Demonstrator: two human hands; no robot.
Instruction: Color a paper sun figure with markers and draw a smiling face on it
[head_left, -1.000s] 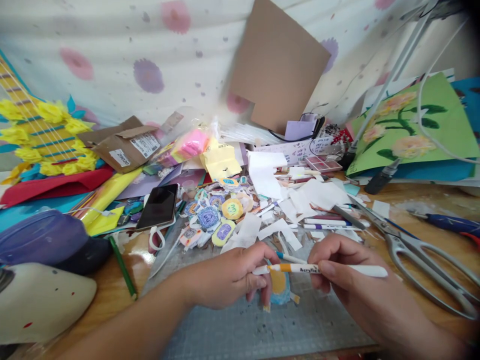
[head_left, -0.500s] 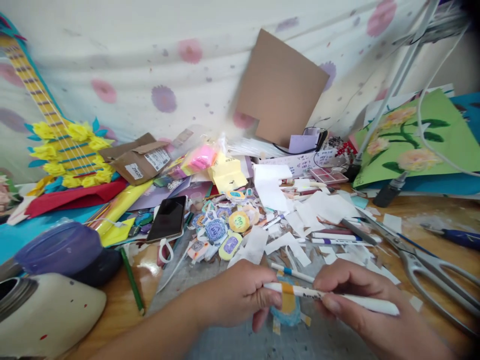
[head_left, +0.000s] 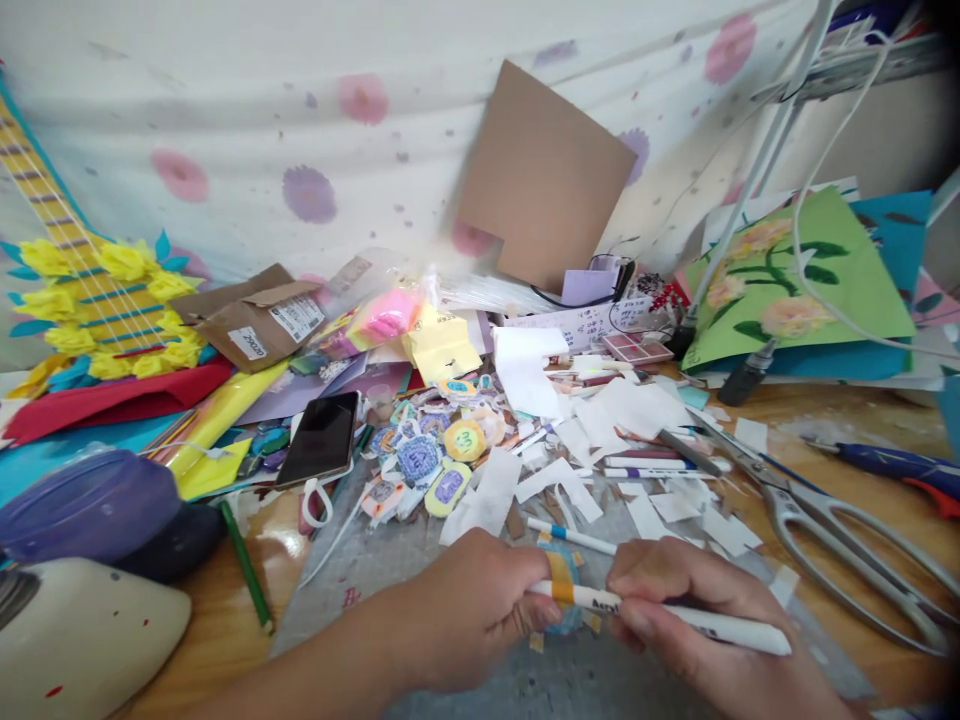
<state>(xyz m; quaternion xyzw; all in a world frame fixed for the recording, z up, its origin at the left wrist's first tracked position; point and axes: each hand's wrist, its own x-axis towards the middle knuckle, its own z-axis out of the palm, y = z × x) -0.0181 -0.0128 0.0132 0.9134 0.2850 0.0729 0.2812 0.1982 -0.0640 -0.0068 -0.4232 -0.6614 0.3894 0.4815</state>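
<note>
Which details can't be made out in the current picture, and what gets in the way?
All in the head view:
- Orange-banded marker: one end hidden by the left hand.
- Blue-banded marker: far end hidden by the right hand.
- Blue-rimmed piece: partly covered by the hands and orange-banded marker.
- Guitar-shaped piece: neck cut off by the left edge.
- Handwritten paper: writing too small and blurred.

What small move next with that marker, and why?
Probably ease the left hand outward along the marker, to try uncapping it: that hand pinches the end beside the orange band, while the right hand grips it further along.
</note>
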